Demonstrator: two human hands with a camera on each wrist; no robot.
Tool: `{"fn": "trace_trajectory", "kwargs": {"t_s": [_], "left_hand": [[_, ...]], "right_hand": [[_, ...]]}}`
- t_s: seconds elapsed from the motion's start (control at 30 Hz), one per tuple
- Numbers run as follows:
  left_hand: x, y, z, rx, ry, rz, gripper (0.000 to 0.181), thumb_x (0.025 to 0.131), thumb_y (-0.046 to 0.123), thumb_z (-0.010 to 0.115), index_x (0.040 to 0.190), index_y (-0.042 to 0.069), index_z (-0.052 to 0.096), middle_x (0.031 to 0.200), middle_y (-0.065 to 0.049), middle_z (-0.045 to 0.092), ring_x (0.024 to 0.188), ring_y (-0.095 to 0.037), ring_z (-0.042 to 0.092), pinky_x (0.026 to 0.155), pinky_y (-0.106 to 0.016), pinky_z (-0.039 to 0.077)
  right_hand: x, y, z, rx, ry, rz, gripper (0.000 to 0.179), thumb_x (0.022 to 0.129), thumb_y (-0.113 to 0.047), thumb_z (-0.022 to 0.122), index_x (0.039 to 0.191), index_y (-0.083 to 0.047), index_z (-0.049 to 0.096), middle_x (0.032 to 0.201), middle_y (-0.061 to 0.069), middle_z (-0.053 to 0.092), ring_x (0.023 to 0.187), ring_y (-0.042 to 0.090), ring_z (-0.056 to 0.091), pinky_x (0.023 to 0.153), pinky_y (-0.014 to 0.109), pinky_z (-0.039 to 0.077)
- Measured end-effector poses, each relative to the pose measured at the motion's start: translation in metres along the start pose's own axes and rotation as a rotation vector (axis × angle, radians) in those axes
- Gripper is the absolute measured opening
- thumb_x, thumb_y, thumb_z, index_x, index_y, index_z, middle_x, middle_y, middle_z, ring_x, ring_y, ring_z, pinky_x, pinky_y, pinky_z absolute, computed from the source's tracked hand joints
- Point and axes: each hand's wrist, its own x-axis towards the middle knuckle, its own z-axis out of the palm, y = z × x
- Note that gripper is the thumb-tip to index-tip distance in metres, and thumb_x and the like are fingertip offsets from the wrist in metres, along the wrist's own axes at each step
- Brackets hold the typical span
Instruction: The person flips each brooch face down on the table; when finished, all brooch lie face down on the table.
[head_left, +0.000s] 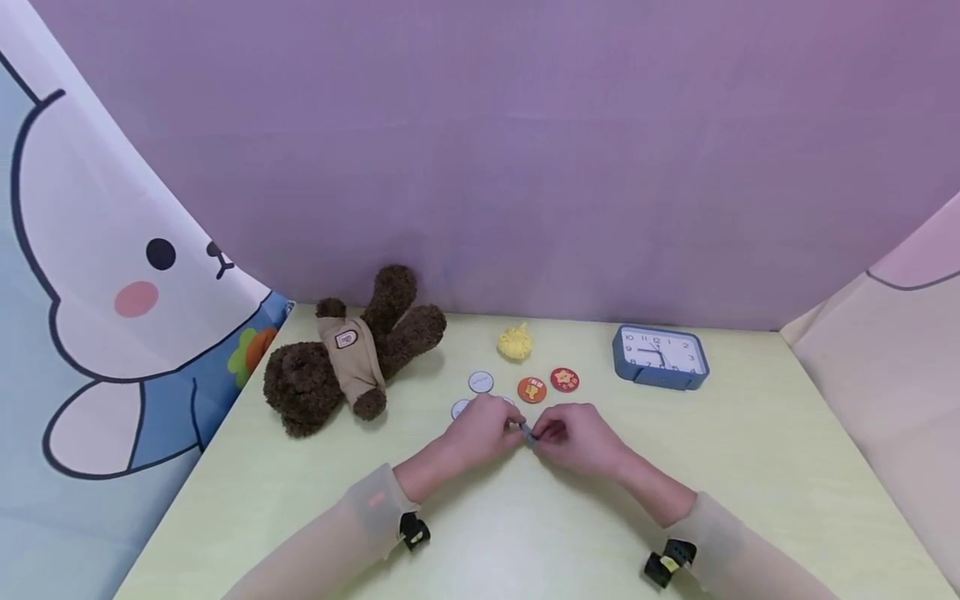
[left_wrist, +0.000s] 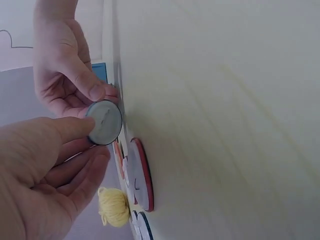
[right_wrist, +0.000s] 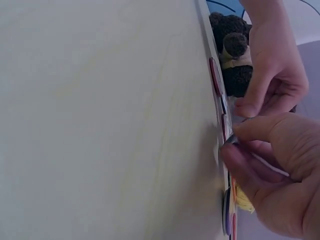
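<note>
Both hands meet over the front middle of the table at one round pin-back badge [left_wrist: 105, 123], its pale back with the pin showing in the left wrist view. My left hand [head_left: 486, 432] pinches one edge between thumb and fingers. From the other side, my right hand [head_left: 581, 439] grips the badge's opposite edge. The badge is tilted up on edge, close above the tabletop. Just beyond the hands lie an orange badge [head_left: 532, 390], a red badge with a star [head_left: 565, 379] and a white-backed badge [head_left: 481, 382]. Another pale badge [head_left: 459, 408] is partly hidden by my left hand.
A brown teddy bear [head_left: 352, 358] in a tan shirt lies on its side at the left. Behind the badges sits a yellow yarn ball [head_left: 515, 342]. A blue alarm clock [head_left: 661, 357] stands at the back right, before the purple cloth backdrop [head_left: 525, 167].
</note>
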Motion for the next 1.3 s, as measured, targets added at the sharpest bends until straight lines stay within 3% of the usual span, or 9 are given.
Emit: {"fn": "trace_trajectory", "kwargs": {"t_s": [0.13, 0.3, 0.63, 0.77, 1.0, 1.3], "left_hand": [[0.001, 0.001, -0.003, 0.019, 0.058, 0.009, 0.015, 0.095, 0.014, 0.079, 0.107, 0.006, 0.084, 0.098, -0.007, 0.083, 0.078, -0.01, 0.074, 0.071, -0.019, 0.058], [0.001, 0.003, -0.008, -0.036, 0.119, 0.019, 0.018, 0.097, 0.015, 0.078, 0.112, 0.006, 0.083, 0.098, -0.007, 0.083, 0.08, -0.013, 0.075, 0.071, -0.02, 0.059], [-0.002, 0.003, -0.012, -0.072, 0.172, 0.061, 0.031, 0.09, 0.013, 0.085, 0.12, 0.005, 0.079, 0.115, -0.01, 0.082, 0.105, -0.022, 0.077, 0.09, -0.034, 0.064], [-0.003, 0.003, -0.013, -0.065, 0.189, 0.069, 0.038, 0.086, 0.014, 0.089, 0.121, 0.005, 0.079, 0.115, -0.011, 0.081, 0.107, -0.023, 0.077, 0.094, -0.035, 0.063], [-0.003, 0.004, -0.014, -0.079, 0.216, 0.082, 0.042, 0.083, 0.01, 0.09, 0.123, 0.004, 0.078, 0.106, -0.01, 0.078, 0.094, -0.024, 0.074, 0.082, -0.03, 0.062], [-0.003, 0.002, -0.011, -0.054, 0.221, 0.087, 0.039, 0.084, 0.011, 0.09, 0.121, 0.004, 0.079, 0.1, -0.008, 0.075, 0.089, -0.021, 0.072, 0.077, -0.022, 0.06]], "right_hand": [[-0.002, -0.002, -0.002, 0.041, 0.042, 0.004, 0.012, 0.089, -0.004, 0.082, 0.097, -0.012, 0.079, 0.092, -0.001, 0.079, 0.083, 0.004, 0.073, 0.078, 0.02, 0.063], [-0.003, -0.005, -0.008, 0.098, 0.085, 0.062, 0.012, 0.092, -0.004, 0.08, 0.099, -0.014, 0.079, 0.096, -0.001, 0.079, 0.089, 0.009, 0.075, 0.081, 0.02, 0.063], [-0.003, -0.003, -0.016, 0.218, 0.122, 0.066, 0.011, 0.092, -0.003, 0.081, 0.1, -0.009, 0.077, 0.101, 0.008, 0.078, 0.092, 0.017, 0.078, 0.081, 0.024, 0.064], [-0.002, -0.004, -0.017, 0.255, 0.138, 0.066, 0.014, 0.091, 0.0, 0.08, 0.103, -0.006, 0.076, 0.103, 0.01, 0.078, 0.093, 0.016, 0.077, 0.081, 0.024, 0.064], [0.0, -0.005, -0.017, 0.341, 0.164, 0.043, 0.024, 0.09, 0.007, 0.078, 0.112, 0.002, 0.071, 0.108, 0.017, 0.075, 0.094, 0.014, 0.076, 0.084, 0.026, 0.065], [0.0, -0.005, -0.019, 0.417, 0.138, 0.047, 0.029, 0.093, 0.007, 0.075, 0.121, 0.006, 0.067, 0.113, 0.023, 0.073, 0.096, 0.012, 0.075, 0.087, 0.022, 0.063]]}}
